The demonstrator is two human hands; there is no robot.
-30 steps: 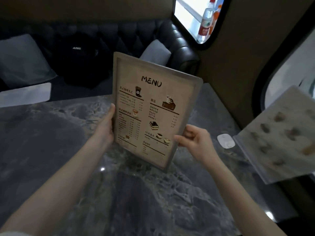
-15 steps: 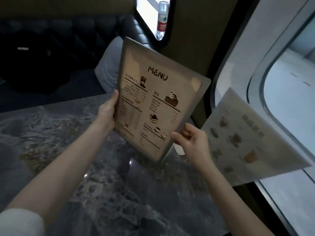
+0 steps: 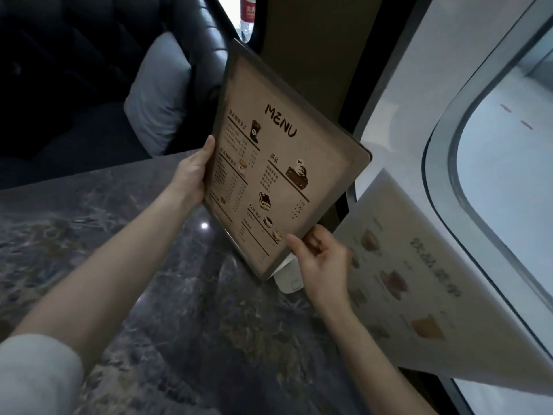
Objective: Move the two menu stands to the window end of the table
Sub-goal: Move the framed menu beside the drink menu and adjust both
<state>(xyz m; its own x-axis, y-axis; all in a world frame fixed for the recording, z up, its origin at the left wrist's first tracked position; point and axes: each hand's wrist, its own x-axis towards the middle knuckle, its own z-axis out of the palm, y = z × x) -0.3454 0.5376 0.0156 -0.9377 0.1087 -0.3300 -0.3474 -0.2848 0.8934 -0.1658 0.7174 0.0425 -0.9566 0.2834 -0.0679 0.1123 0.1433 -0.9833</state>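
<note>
A brown menu stand (image 3: pixel 278 163) headed "MENU" is held tilted above the far right part of the dark marble table (image 3: pixel 149 280). My left hand (image 3: pixel 194 175) grips its left edge. My right hand (image 3: pixel 321 262) grips its lower right corner. A second, paler menu stand (image 3: pixel 419 295) with drink pictures stands at the table's right end, beside the window (image 3: pixel 508 175). The brown stand's bottom corner hangs just over the tabletop, left of the pale one.
A small white device (image 3: pixel 288 278) lies on the table under the brown stand's lower corner. A dark tufted sofa (image 3: pixel 89 70) with a grey cushion (image 3: pixel 158 94) runs along the far side. A bottle (image 3: pixel 248 13) stands on a ledge at the top.
The brown menu stand and both hands have moved right, toward the window end and closer to the pale stand. My view has turned right with them, showing more of the window.
</note>
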